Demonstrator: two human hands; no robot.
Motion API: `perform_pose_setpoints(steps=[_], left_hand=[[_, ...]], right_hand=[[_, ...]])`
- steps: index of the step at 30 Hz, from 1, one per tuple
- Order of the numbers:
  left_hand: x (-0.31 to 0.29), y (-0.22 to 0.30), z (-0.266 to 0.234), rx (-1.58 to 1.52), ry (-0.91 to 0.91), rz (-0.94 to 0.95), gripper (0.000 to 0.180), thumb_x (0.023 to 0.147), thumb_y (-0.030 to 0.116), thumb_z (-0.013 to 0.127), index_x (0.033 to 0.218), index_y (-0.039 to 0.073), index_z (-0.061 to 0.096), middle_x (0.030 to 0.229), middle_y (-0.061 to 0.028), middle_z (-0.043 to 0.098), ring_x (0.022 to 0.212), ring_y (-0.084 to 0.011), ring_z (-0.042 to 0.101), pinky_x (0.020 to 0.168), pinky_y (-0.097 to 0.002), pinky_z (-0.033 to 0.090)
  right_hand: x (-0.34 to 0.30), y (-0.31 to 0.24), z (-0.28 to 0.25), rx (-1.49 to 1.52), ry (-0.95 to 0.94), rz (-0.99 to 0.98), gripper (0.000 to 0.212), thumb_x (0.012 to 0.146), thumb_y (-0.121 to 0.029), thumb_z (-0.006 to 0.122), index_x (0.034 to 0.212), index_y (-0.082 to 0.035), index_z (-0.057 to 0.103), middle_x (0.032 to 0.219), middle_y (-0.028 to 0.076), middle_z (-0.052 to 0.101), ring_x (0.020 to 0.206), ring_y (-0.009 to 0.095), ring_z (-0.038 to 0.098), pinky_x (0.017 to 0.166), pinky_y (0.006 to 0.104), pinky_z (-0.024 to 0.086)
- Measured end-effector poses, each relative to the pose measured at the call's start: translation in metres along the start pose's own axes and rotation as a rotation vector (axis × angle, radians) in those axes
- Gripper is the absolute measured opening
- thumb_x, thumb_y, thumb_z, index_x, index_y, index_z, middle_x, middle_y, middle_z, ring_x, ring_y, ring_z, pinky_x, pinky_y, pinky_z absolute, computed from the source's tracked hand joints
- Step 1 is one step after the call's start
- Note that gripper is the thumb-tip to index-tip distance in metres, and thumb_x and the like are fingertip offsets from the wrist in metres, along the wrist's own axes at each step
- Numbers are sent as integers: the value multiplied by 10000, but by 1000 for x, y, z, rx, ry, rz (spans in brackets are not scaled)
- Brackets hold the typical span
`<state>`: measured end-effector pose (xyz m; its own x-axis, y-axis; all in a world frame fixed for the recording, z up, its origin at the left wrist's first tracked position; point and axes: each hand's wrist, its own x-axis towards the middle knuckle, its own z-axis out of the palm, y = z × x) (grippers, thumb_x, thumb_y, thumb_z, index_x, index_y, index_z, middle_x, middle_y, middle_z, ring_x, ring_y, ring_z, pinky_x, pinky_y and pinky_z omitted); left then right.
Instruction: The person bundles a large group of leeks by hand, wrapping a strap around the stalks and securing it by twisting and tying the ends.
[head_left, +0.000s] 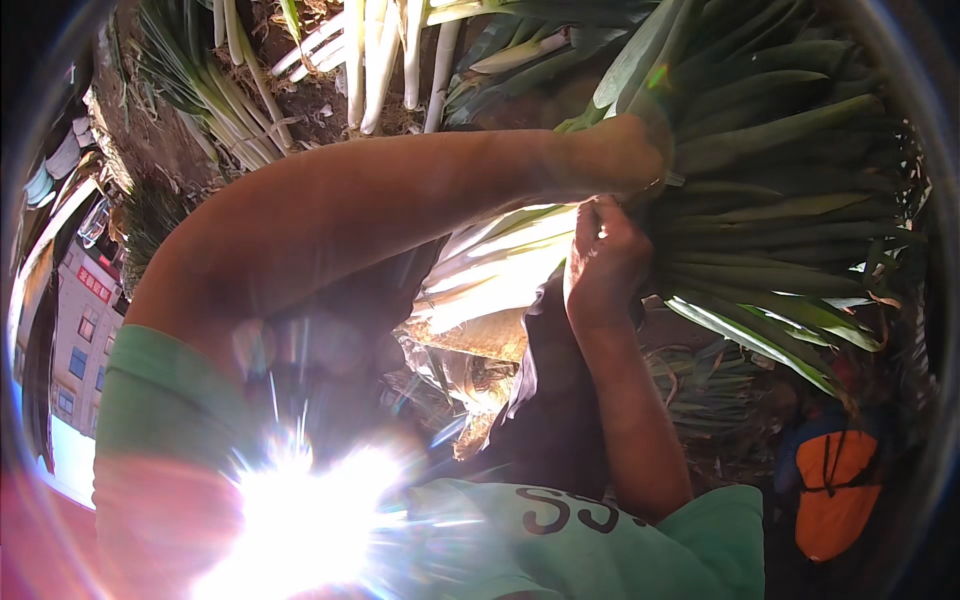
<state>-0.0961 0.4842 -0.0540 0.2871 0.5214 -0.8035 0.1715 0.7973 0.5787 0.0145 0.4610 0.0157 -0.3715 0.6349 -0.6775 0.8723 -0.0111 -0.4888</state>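
A thick bundle of large green onions (790, 205) lies across in front of me. Its dark green leaves fan out to the right, and its white stalks (495, 265) stretch left toward my body under strong sunlight. My left hand (622, 155) is closed in a fist on the far side of the bundle, where white turns to green. On the near side, my right hand (608, 255) has its fingers pinched together against the bundle, close below the left fist. Whatever sits between those fingertips, possibly a thin tie, is too small to make out.
More green onions with white stalks (375, 60) lie on the soil beyond my left arm, and another pile (225, 95) is at the far left. A further heap (705, 385) shows below the leaves. An orange thing with dark straps (835, 490) is at the lower right. Glare covers the lower left.
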Motion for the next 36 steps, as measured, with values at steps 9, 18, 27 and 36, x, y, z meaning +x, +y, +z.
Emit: perform_pose_setpoints(steps=[9, 18, 27, 36], left_hand=[[-28, 1, 25, 196, 160, 242, 208, 861, 138, 518, 1040, 75, 603, 828, -142, 656, 762, -308, 639, 635, -400, 509], [-41, -13, 46, 467, 157, 589, 139, 804, 167, 492, 811, 101, 614, 644, -114, 604, 608, -317, 612, 513, -421, 485], [-22, -35, 86, 369, 340, 731, 176, 794, 156, 482, 812, 39, 612, 659, -126, 623, 632, -319, 630, 598, -445, 503], [-7, -44, 78, -45, 46, 1049, 180, 754, 105, 505, 829, -23, 607, 654, -162, 627, 641, -319, 650, 610, -437, 520]], right_hand=[[-29, 1, -44, -82, -182, -143, 97, 813, -65, 584, 858, 2, 638, 809, 149, 607, 679, 290, 591, 613, 370, 453], [62, -24, -108, -28, -508, -213, 56, 726, 2, 570, 763, 30, 601, 694, 113, 575, 596, 202, 564, 562, 303, 436], [132, -48, -24, -516, -1177, -487, 294, 635, -43, 669, 920, 27, 662, 849, 175, 664, 766, 265, 646, 702, 330, 490], [132, -64, -6, -648, -1504, -486, 232, 600, -50, 648, 828, -12, 674, 778, 178, 648, 719, 280, 639, 640, 373, 485]])
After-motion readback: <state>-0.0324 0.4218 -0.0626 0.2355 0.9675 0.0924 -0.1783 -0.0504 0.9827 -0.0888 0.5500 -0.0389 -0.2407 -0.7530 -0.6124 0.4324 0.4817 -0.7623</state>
